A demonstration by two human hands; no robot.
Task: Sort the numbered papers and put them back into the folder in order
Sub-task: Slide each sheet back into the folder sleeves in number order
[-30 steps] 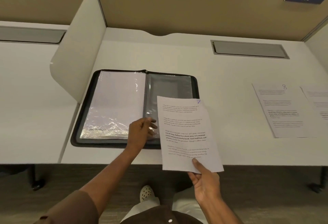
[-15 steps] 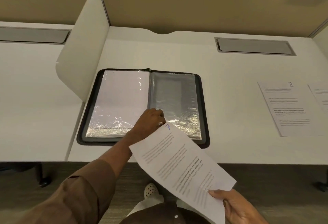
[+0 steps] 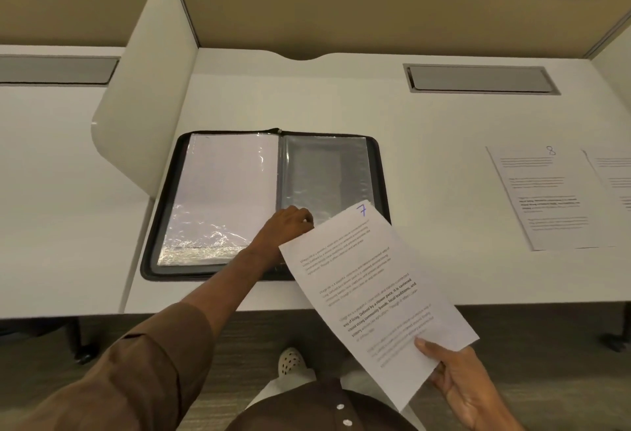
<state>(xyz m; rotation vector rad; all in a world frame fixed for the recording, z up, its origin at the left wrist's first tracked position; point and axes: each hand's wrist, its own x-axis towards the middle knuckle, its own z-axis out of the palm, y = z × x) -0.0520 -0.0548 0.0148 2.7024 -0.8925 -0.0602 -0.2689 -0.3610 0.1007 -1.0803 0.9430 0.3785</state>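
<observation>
Now | right hand [image 3: 467, 386] pinches paper 7 [image 3: 372, 294] | left hand [image 3: 286, 225] fingers curled on folder [image 3: 218, 198] sleeve

We cannot read the printed lines on the sheet marked 7 [image 3: 375, 294] — too small and soft. That sheet hides the folder's [image 3: 164, 225] near right corner and the fingertips of the left hand [image 3: 286, 225], so its grip on the sleeve is unclear. The right hand [image 3: 467, 389] runs off the bottom edge. Beside sheet 8 [image 3: 546, 198], another paper [image 3: 614, 181] is cut by the right edge — its number unseen.
</observation>
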